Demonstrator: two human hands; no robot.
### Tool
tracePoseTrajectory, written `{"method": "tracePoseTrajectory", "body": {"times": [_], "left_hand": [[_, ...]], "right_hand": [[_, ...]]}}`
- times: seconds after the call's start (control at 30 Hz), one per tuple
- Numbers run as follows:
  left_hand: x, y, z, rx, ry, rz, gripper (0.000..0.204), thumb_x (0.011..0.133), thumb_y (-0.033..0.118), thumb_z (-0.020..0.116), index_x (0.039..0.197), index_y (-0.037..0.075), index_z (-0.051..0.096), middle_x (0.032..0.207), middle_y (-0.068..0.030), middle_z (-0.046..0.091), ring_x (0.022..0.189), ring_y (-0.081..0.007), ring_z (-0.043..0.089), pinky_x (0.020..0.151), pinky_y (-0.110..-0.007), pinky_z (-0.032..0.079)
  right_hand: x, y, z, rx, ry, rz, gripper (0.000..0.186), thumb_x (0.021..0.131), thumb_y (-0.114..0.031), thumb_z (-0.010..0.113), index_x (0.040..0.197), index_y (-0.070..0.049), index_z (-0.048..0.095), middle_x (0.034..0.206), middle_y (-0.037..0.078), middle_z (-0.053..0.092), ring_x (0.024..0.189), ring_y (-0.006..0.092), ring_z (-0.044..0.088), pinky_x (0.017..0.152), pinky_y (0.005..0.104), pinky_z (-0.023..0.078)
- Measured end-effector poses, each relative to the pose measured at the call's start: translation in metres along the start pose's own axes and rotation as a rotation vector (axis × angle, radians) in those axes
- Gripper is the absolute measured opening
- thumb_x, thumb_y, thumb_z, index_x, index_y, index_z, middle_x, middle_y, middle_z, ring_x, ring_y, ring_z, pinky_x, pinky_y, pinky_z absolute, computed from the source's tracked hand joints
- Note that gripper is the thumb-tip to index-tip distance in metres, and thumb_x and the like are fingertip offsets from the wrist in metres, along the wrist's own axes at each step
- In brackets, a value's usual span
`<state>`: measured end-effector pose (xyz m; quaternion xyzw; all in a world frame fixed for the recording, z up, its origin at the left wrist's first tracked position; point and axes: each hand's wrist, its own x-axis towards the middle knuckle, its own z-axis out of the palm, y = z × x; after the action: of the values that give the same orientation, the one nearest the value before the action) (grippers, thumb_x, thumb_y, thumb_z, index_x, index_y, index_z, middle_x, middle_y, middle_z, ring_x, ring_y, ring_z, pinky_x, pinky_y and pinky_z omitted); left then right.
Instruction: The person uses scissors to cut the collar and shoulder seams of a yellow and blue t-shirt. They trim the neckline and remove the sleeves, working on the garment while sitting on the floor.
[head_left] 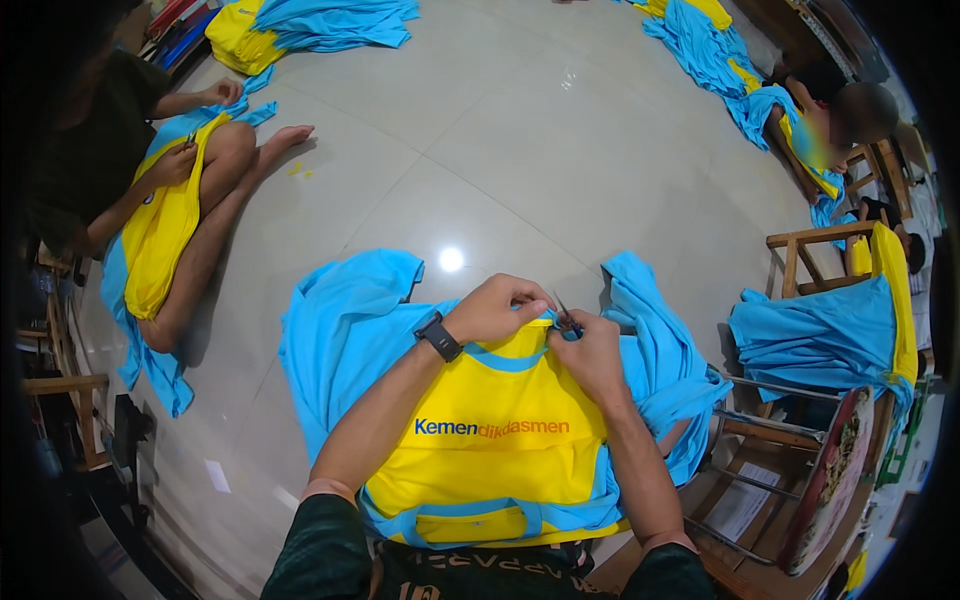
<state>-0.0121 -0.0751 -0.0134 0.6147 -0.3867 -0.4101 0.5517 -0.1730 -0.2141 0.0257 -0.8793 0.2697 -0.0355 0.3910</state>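
Observation:
Across my lap lies a yellow and light blue shirt (480, 400), with printing on its yellow panel and blue sleeves spread to both sides. My left hand (503, 308), a dark watch on its wrist, pinches the fabric by the blue collar. Just right of it, my right hand (588, 350) is closed around small scissors (567, 318) with dark handles. Their thin blade points up, close to the left fingertips and the collar edge. Whether the blades touch the cloth I cannot tell.
At the left, a seated person (100, 150) handles another yellow and blue shirt (170, 235). Another person (800, 120) sits at the far right among blue garments. More shirts (820, 325) drape over a wooden stool, beside a metal-framed chair (830, 480). Yellow scraps dot the tiled floor (460, 150).

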Motion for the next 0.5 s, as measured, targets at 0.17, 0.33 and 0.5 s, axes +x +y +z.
{"method": "tracePoseTrajectory", "body": {"times": [0.17,0.33,0.5], "left_hand": [[0.002,0.009,-0.019,0.053,0.020,-0.008,0.022,0.103,0.016,0.064,0.113,-0.001,0.075,0.102,-0.0119,0.077,0.096,-0.0182,0.071,0.091,-0.034,0.055],[0.000,0.015,-0.023,-0.004,-0.021,-0.047,0.023,0.103,0.015,0.062,0.116,0.000,0.074,0.108,-0.0120,0.076,0.101,-0.0203,0.070,0.094,-0.034,0.054],[-0.001,0.017,-0.032,0.019,-0.038,-0.080,0.023,0.104,0.014,0.060,0.118,0.001,0.072,0.111,-0.0105,0.074,0.105,-0.0194,0.068,0.096,-0.034,0.052]], "right_hand": [[0.016,0.005,-0.022,0.610,-0.084,0.359,0.023,0.085,-0.008,0.071,0.103,0.006,0.072,0.070,0.005,0.065,0.054,0.0125,0.056,0.050,0.0293,0.043],[0.015,-0.002,-0.037,1.060,-0.186,0.578,0.006,0.091,-0.007,0.066,0.091,-0.002,0.063,0.063,-0.004,0.051,0.046,0.0039,0.039,0.042,0.0222,0.025],[0.015,-0.008,-0.033,0.972,-0.233,0.544,0.014,0.097,-0.014,0.068,0.085,-0.009,0.062,0.065,-0.005,0.052,0.046,0.0032,0.040,0.042,0.0221,0.025]]}}
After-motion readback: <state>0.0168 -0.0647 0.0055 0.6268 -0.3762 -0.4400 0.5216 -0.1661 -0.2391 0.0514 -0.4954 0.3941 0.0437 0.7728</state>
